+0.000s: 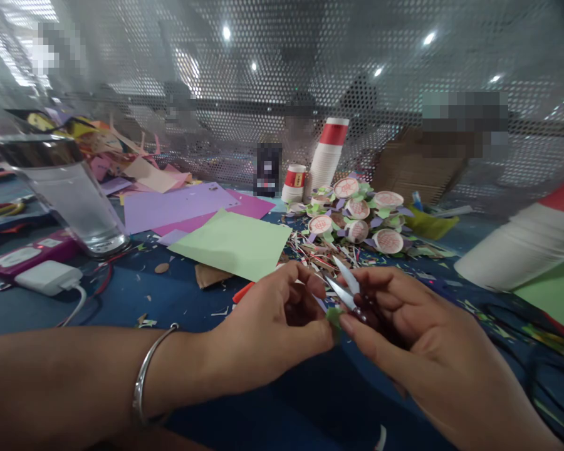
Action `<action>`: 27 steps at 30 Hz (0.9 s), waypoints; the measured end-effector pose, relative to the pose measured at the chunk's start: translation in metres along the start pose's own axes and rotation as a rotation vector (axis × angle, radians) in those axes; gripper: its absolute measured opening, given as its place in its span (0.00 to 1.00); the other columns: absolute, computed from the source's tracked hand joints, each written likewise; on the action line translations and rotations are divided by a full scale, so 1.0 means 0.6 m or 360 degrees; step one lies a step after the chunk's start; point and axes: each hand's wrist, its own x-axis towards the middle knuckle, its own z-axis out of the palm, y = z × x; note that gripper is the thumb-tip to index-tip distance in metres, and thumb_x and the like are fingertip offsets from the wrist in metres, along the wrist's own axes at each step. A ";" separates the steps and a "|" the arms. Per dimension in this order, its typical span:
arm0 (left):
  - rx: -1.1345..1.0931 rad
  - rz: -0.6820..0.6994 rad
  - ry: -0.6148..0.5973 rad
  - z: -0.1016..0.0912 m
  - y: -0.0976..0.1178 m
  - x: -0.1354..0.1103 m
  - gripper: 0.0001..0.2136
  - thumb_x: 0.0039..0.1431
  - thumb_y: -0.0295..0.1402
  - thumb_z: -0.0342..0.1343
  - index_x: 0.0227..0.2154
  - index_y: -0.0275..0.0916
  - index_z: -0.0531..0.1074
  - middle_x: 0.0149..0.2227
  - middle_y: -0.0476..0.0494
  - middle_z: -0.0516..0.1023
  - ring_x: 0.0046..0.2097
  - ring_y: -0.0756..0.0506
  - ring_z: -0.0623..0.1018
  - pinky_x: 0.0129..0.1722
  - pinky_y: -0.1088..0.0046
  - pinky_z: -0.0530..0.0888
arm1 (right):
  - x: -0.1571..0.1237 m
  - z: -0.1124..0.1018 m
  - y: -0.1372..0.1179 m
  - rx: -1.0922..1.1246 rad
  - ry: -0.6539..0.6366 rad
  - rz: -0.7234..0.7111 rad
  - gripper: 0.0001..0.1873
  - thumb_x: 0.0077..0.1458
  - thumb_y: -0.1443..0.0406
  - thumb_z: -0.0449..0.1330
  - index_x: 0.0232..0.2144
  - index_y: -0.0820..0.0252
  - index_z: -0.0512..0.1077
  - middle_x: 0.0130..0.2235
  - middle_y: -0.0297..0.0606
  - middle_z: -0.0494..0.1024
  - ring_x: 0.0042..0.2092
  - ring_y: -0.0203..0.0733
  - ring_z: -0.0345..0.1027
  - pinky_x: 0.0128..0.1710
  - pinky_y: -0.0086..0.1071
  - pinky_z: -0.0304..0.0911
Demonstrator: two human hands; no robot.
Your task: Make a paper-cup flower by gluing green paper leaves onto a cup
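My left hand [272, 326] pinches a small green paper piece [334, 315] between thumb and fingers. My right hand [404, 326] is closed round small scissors [345, 285], whose open blades point up and left, right over the green piece. Both hands meet low in the middle of the view above a blue table [178, 300]. A silver bangle [148, 376] sits on my left wrist.
A light green sheet [235, 244] and purple and pink sheets [178, 207] lie behind my hands. Paper scraps and a cluster of cup-bottom flowers [357, 216] lie further back. Paper cup stacks [329, 153] [521, 244], a glass [70, 194], a white charger [47, 277]. Perforated screen behind.
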 end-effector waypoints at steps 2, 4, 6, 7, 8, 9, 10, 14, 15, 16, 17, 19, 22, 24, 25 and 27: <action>-0.0159 -0.0107 -0.0024 0.000 -0.001 0.002 0.18 0.50 0.33 0.71 0.35 0.38 0.66 0.31 0.52 0.73 0.33 0.53 0.72 0.35 0.74 0.69 | 0.002 -0.001 0.000 -0.0033 0.0039 -0.0001 0.19 0.55 0.62 0.69 0.48 0.52 0.70 0.42 0.37 0.85 0.37 0.43 0.82 0.36 0.30 0.79; -0.0266 -0.0172 -0.0020 0.001 0.001 0.002 0.18 0.48 0.35 0.73 0.32 0.36 0.67 0.30 0.51 0.75 0.33 0.52 0.75 0.36 0.74 0.71 | 0.004 -0.002 -0.002 -0.0043 0.0053 -0.0016 0.18 0.55 0.62 0.69 0.47 0.53 0.71 0.41 0.36 0.85 0.37 0.43 0.82 0.36 0.30 0.79; -0.0309 -0.0194 0.0031 0.002 0.005 0.001 0.16 0.50 0.34 0.72 0.31 0.35 0.69 0.29 0.50 0.77 0.33 0.51 0.77 0.35 0.75 0.72 | 0.005 -0.004 -0.005 -0.0060 0.0051 -0.0016 0.19 0.54 0.61 0.69 0.47 0.53 0.72 0.42 0.37 0.85 0.39 0.44 0.82 0.36 0.30 0.79; -0.0325 -0.0207 0.0056 0.002 0.006 0.000 0.14 0.52 0.33 0.72 0.31 0.35 0.70 0.29 0.49 0.78 0.33 0.51 0.78 0.35 0.75 0.72 | 0.005 -0.006 -0.006 -0.0073 0.0057 -0.0004 0.19 0.54 0.61 0.69 0.47 0.53 0.72 0.43 0.38 0.85 0.40 0.45 0.82 0.33 0.28 0.79; -0.0347 -0.0222 0.0079 0.002 0.007 -0.001 0.13 0.53 0.33 0.71 0.31 0.35 0.70 0.29 0.49 0.79 0.34 0.51 0.79 0.34 0.76 0.72 | 0.004 -0.007 -0.007 -0.0088 0.0066 0.0013 0.20 0.54 0.60 0.70 0.48 0.53 0.72 0.42 0.38 0.85 0.40 0.46 0.82 0.29 0.27 0.77; -0.0370 -0.0236 0.0094 0.002 0.009 -0.001 0.13 0.53 0.32 0.71 0.31 0.35 0.71 0.29 0.48 0.79 0.33 0.51 0.80 0.34 0.76 0.73 | 0.003 -0.008 -0.007 -0.0102 0.0078 0.0031 0.21 0.54 0.59 0.70 0.49 0.53 0.72 0.41 0.38 0.85 0.39 0.46 0.82 0.23 0.25 0.73; -0.0394 -0.0247 0.0106 0.001 0.009 -0.001 0.13 0.53 0.32 0.71 0.31 0.35 0.71 0.29 0.48 0.80 0.33 0.51 0.80 0.34 0.76 0.73 | 0.003 -0.009 -0.006 -0.0114 0.0095 0.0047 0.22 0.54 0.58 0.70 0.49 0.53 0.72 0.40 0.38 0.85 0.36 0.45 0.81 0.18 0.24 0.69; -0.0460 -0.0303 0.0117 -0.002 0.011 0.002 0.14 0.52 0.33 0.72 0.30 0.35 0.71 0.29 0.47 0.81 0.33 0.50 0.81 0.34 0.77 0.73 | 0.002 -0.009 0.001 -0.0125 0.0100 0.0094 0.26 0.54 0.56 0.71 0.52 0.52 0.70 0.39 0.36 0.85 0.20 0.33 0.69 0.12 0.25 0.62; -0.0471 -0.0324 0.0107 -0.002 0.010 0.003 0.14 0.52 0.34 0.72 0.30 0.35 0.71 0.29 0.47 0.81 0.33 0.50 0.81 0.34 0.77 0.74 | 0.002 -0.008 0.002 -0.0112 0.0090 0.0100 0.26 0.54 0.56 0.70 0.52 0.52 0.70 0.40 0.35 0.85 0.19 0.32 0.66 0.13 0.25 0.62; -0.0479 -0.0341 0.0097 -0.003 0.010 0.003 0.15 0.51 0.35 0.73 0.30 0.35 0.71 0.29 0.47 0.81 0.33 0.50 0.81 0.34 0.77 0.74 | 0.003 -0.007 0.003 -0.0098 0.0079 0.0102 0.25 0.54 0.56 0.70 0.53 0.52 0.69 0.39 0.35 0.85 0.19 0.32 0.66 0.13 0.25 0.63; -0.0481 -0.0353 0.0088 -0.004 0.009 0.004 0.16 0.51 0.36 0.73 0.31 0.35 0.71 0.29 0.48 0.81 0.33 0.50 0.81 0.34 0.77 0.74 | 0.003 -0.007 0.004 -0.0088 0.0069 0.0104 0.25 0.55 0.56 0.69 0.53 0.52 0.69 0.39 0.35 0.84 0.20 0.32 0.67 0.13 0.25 0.63; -0.0475 -0.0362 0.0083 -0.005 0.008 0.004 0.16 0.50 0.36 0.74 0.31 0.36 0.71 0.29 0.48 0.80 0.33 0.50 0.81 0.33 0.77 0.74 | 0.003 -0.007 0.005 -0.0094 0.0055 0.0098 0.24 0.56 0.56 0.69 0.52 0.52 0.69 0.40 0.35 0.84 0.21 0.33 0.68 0.13 0.25 0.63; -0.0440 -0.0343 0.0065 -0.006 0.007 0.003 0.13 0.53 0.33 0.71 0.31 0.36 0.70 0.29 0.48 0.80 0.33 0.51 0.81 0.33 0.77 0.74 | 0.002 -0.008 0.005 -0.0128 0.0045 0.0096 0.23 0.55 0.57 0.69 0.52 0.52 0.70 0.41 0.35 0.84 0.21 0.33 0.68 0.14 0.24 0.63; -0.0397 -0.0305 0.0061 -0.007 0.008 0.004 0.11 0.54 0.31 0.69 0.31 0.36 0.70 0.29 0.48 0.80 0.33 0.51 0.80 0.32 0.77 0.74 | 0.001 -0.007 0.004 -0.0134 0.0040 0.0088 0.23 0.55 0.57 0.69 0.52 0.52 0.71 0.40 0.36 0.85 0.22 0.33 0.69 0.14 0.24 0.64; -0.0366 -0.0274 0.0067 -0.007 0.009 0.004 0.11 0.54 0.31 0.68 0.31 0.36 0.70 0.29 0.48 0.79 0.32 0.51 0.80 0.32 0.77 0.74 | 0.001 -0.006 0.003 -0.0133 0.0048 0.0084 0.23 0.55 0.57 0.69 0.52 0.52 0.71 0.41 0.36 0.85 0.22 0.33 0.70 0.15 0.24 0.64; -0.0280 -0.0206 0.0074 -0.008 0.009 0.005 0.10 0.55 0.30 0.67 0.31 0.36 0.70 0.27 0.49 0.78 0.31 0.51 0.79 0.32 0.76 0.73 | 0.002 -0.005 0.002 -0.0139 0.0090 0.0074 0.23 0.54 0.57 0.70 0.51 0.52 0.73 0.44 0.38 0.85 0.23 0.33 0.71 0.15 0.23 0.65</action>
